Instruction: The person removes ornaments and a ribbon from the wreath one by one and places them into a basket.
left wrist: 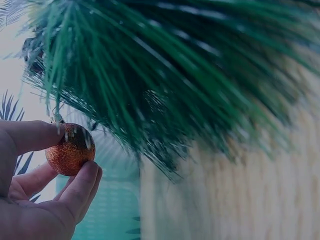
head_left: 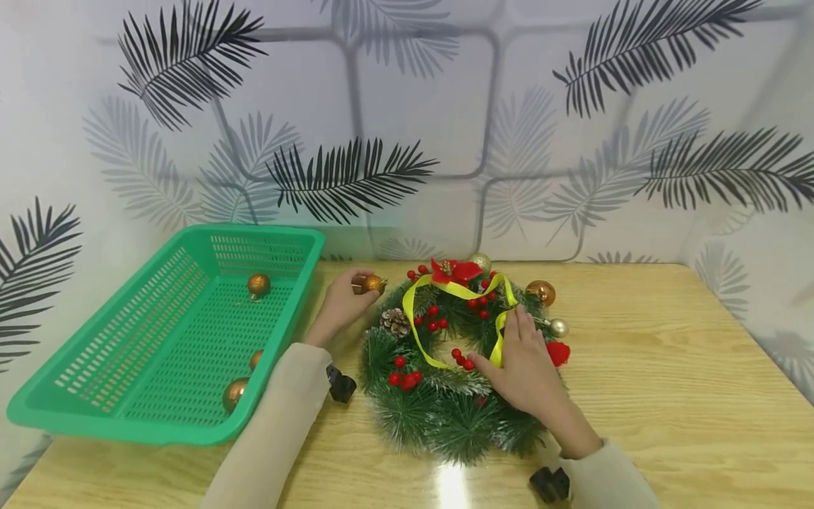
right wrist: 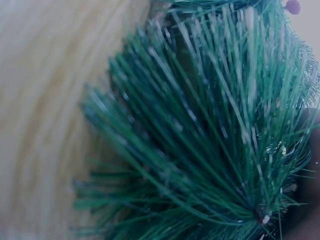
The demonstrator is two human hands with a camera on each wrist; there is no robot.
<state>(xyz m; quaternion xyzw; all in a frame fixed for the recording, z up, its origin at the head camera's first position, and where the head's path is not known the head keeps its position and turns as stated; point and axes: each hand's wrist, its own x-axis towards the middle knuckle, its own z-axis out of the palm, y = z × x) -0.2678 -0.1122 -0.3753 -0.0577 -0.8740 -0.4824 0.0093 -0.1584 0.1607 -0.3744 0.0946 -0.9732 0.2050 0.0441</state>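
A green pine wreath (head_left: 407, 417) lies on the table, trimmed with red berries (head_left: 405, 380), a pinecone (head_left: 395, 322), a red flower (head_left: 455, 271) and a yellow ribbon (head_left: 416, 332). At its upper left edge, my left hand (head_left: 346, 300) pinches a small copper glitter ball ornament (left wrist: 71, 151) between thumb and fingers. My right hand (head_left: 526, 364) rests on the wreath's right side with fingers extended, fingertips at the ribbon. In the right wrist view, pine needles (right wrist: 200, 130) fill most of the picture and hide nearly all of that hand.
Left of the wreath stands a green plastic basket (head_left: 121, 435) with several copper balls (head_left: 258, 285) in it. A larger copper ball (head_left: 541, 292) and a pale gold ball (head_left: 559, 327) sit at the wreath's right edge. A patterned wall covering (head_left: 420, 106) rises behind the wooden table (head_left: 668, 396).
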